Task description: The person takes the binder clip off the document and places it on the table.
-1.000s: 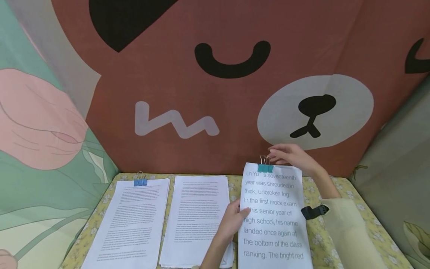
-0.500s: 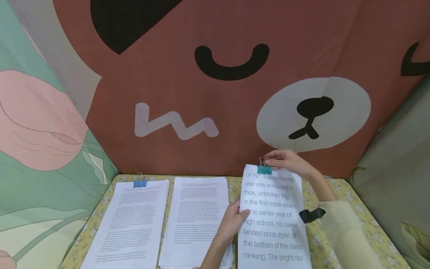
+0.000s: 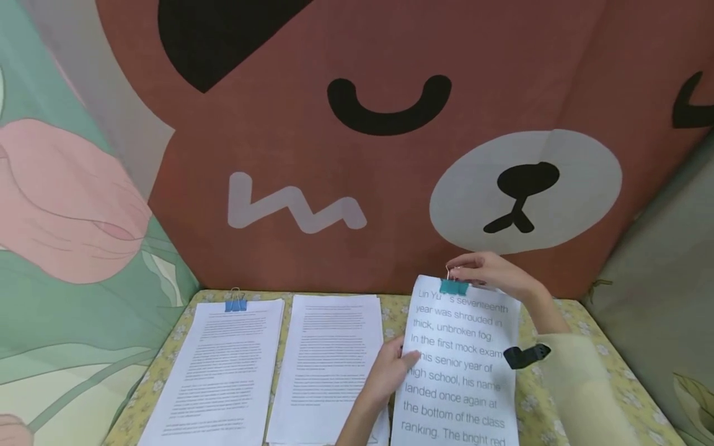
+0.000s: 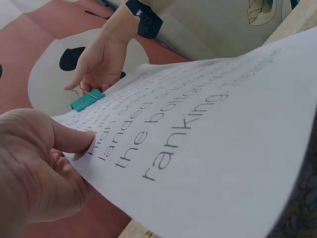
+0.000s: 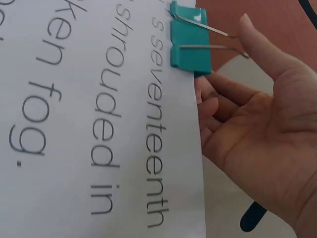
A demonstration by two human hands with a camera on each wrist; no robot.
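A sheaf of large-print paper [image 3: 457,371] is held up at the right, a teal binder clip [image 3: 454,287] clamped on its top edge. My left hand [image 3: 390,370] grips the sheaf's left edge, thumb on the printed face and fingers behind, as the left wrist view shows. Up at the clip is my right hand [image 3: 499,274]. In the right wrist view its thumb [image 5: 265,52] lies against the clip's wire handles [image 5: 213,47], while bent fingers reach behind the clip, their tips partly hidden by paper.
Two stacks of small-print paper lie left on the flowered tablecloth: the far-left stack [image 3: 214,371] bears a blue binder clip [image 3: 236,305], the middle stack [image 3: 329,365] has none visible. A printed cloth backdrop [image 3: 301,260] stands right behind the table. A black band [image 3: 527,355] circles the right wrist.
My right hand has come down and left onto the teal clip's handles, its fingers now covering part of them. The left hand keeps its grip, and the sheaf leans slightly more to the right.
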